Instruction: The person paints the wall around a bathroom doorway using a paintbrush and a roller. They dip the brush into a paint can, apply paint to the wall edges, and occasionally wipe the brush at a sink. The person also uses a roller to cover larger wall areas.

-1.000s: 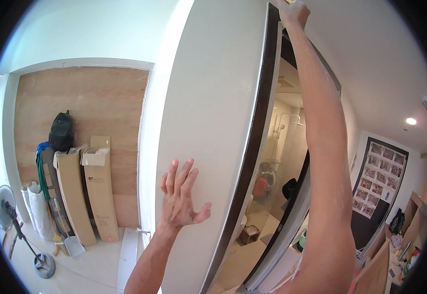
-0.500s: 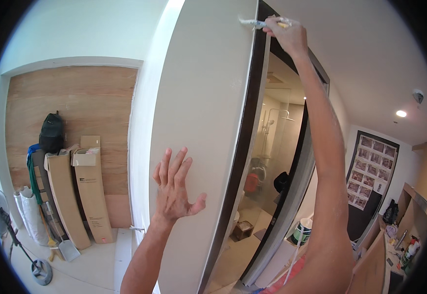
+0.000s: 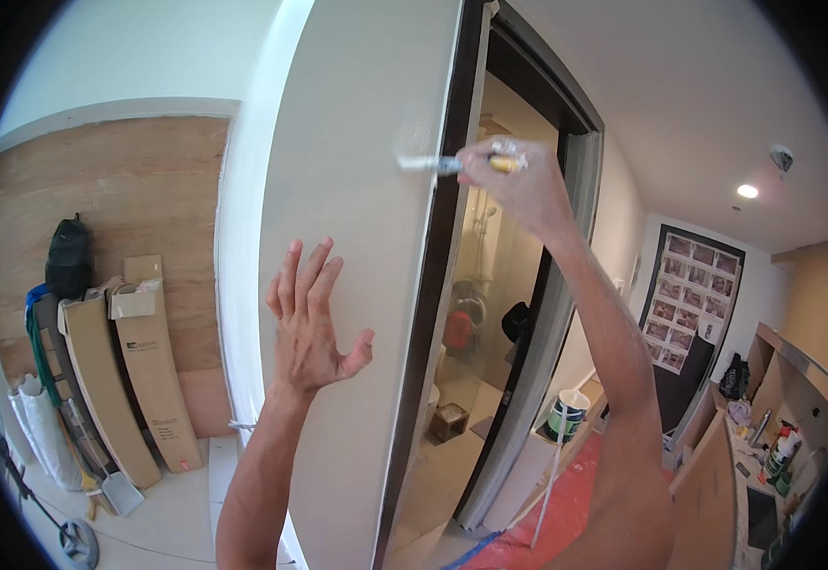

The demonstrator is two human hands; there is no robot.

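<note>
My right hand [image 3: 517,182] grips a paintbrush [image 3: 433,164] with a yellow handle and whitish bristles. White paint smears the fingers. The bristle tip points left and meets the pale wall panel [image 3: 348,123] close to its right edge, beside the dark door frame [image 3: 445,204]. Lower and to the left, my left hand [image 3: 310,318] is raised with fingers spread and thumb out, in front of the same panel. Whether its palm touches the surface I cannot tell. Nothing is in it.
Beyond the door frame lies a bathroom with a glass screen [image 3: 490,313]. A paint bucket [image 3: 566,415] stands right of the doorway, near red floor sheeting [image 3: 552,503]. Tall cardboard boxes [image 3: 153,370] lean at left by a dustpan [image 3: 122,493]. A cluttered counter [image 3: 756,475] is at right.
My right hand has brought the paintbrush down along the panel's right edge. My left hand stays spread before the panel. The whole view has shifted slightly.
</note>
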